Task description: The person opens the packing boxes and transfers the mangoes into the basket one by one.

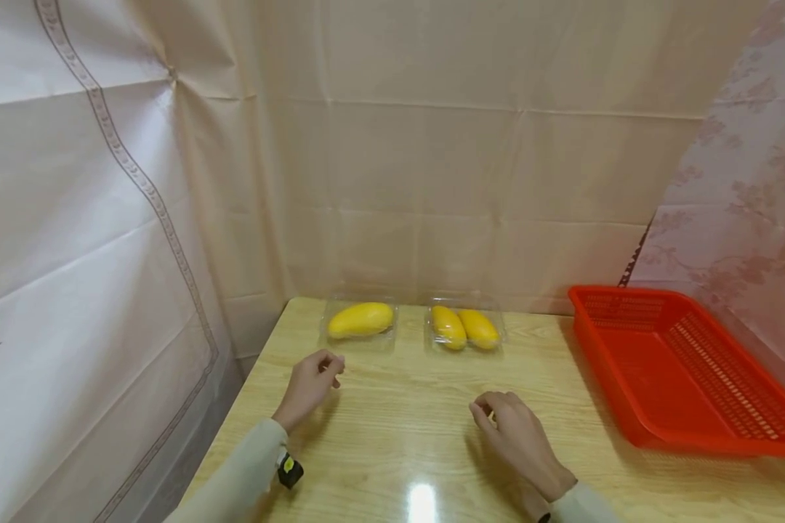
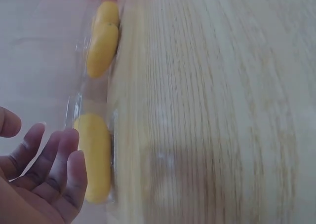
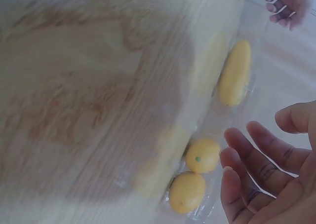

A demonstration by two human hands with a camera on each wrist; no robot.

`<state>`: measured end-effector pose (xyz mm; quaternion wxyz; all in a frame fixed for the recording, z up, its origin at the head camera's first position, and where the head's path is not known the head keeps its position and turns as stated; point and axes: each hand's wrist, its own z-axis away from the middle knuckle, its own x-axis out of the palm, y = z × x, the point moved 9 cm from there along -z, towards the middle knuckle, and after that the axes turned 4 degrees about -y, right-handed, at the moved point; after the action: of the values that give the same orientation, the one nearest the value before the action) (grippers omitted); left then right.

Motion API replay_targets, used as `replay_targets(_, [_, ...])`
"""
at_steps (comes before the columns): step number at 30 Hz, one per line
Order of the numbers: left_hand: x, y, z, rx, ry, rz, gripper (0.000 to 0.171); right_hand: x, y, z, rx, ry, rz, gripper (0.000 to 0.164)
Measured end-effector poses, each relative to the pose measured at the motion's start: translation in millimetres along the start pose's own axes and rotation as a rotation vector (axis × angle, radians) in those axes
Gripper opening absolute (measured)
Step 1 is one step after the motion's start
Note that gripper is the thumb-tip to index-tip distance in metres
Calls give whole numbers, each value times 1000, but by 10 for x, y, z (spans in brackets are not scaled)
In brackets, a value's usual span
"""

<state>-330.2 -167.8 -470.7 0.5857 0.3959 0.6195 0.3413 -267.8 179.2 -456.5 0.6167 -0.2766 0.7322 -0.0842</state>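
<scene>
My left hand [image 1: 312, 383] hovers over the left side of the table, fingers loosely curled around nothing. Just beyond it lies a clear plastic box [image 1: 390, 335] with one long yellow mango [image 1: 361, 319] inside. Over the right-middle of the table is my right hand [image 1: 515, 430], also relaxed, with nothing in its fingers. Farther back, a second clear box [image 1: 501, 319] contains two smaller mangoes [image 1: 480, 329] side by side. In the right wrist view, the fingers [image 3: 256, 160] stand apart from the fruit.
A red plastic basket [image 1: 647, 418] with slotted sides sits at the table's right end. The wooden table [image 1: 392, 414] backs onto a beige cloth [image 1: 419, 167], and pale sheets hang on both sides.
</scene>
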Motion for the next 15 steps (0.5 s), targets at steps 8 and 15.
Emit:
replay_targets(8, [-62, -133, -88, -66, 5, 67, 38, 54, -4, -95, 9, -4, -38, 8])
replay_targets(15, [-92, -186, -145, -91, -8, 89, 39, 133, 19, -147, 20, -5, -77, 8])
